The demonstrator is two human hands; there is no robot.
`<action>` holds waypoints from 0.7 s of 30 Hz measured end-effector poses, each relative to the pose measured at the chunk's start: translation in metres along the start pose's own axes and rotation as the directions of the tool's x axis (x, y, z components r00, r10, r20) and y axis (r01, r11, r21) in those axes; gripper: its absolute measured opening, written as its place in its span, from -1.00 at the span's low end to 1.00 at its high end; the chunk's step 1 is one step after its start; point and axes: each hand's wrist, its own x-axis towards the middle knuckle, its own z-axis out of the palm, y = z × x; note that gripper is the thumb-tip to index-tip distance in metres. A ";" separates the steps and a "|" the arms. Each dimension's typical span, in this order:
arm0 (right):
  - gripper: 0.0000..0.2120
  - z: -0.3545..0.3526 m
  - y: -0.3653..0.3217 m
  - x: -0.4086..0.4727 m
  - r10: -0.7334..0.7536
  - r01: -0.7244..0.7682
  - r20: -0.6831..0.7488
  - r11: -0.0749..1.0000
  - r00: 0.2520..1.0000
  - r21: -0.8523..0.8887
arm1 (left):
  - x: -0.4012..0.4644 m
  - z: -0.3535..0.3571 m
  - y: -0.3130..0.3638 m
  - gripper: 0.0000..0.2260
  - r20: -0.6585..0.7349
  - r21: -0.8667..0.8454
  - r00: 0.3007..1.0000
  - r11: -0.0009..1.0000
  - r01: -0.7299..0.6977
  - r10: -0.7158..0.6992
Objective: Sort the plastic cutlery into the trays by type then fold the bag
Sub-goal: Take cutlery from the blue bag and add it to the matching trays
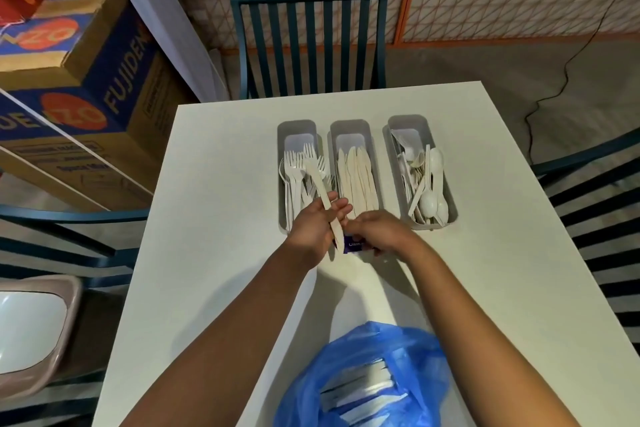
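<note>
Head camera, steep downward view, close over table (214, 253), edges apparently distorted

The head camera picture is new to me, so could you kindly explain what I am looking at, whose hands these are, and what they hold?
There is no machine here. A person wears one wide-angle camera on the head, looking down at their own bare hands over a white square table. At its far side stand three grey plastic trays: forks in the left tray, knives in the middle tray, spoons in the right tray. The left hand holds a white plastic knife. The right hand pinches a small purple packet. Near the camera lies a blue plastic bag with more packets inside.
</note>
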 end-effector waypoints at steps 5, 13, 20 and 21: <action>-0.79 0.029 0.012 -0.003 -0.084 0.108 -0.115 0.969 0.990 0.223 | -0.005 -0.002 -0.006 -0.67 0.003 0.083 0.999 0.995 -0.053 0.053; -0.71 0.033 0.012 -0.009 -0.068 0.078 -0.048 0.970 0.996 0.230 | -0.015 -0.009 -0.005 -0.68 0.013 0.249 1.000 0.968 -0.031 0.029; -0.72 0.039 0.014 -0.007 -0.043 0.100 -0.193 0.950 0.980 0.296 | -0.015 -0.016 -0.005 -0.84 -0.030 0.241 0.999 0.970 -0.036 0.044; -0.73 0.038 0.015 -0.008 -0.036 0.100 -0.209 0.948 0.977 0.303 | -0.015 -0.016 -0.006 -0.87 -0.040 0.239 0.998 0.970 -0.042 0.053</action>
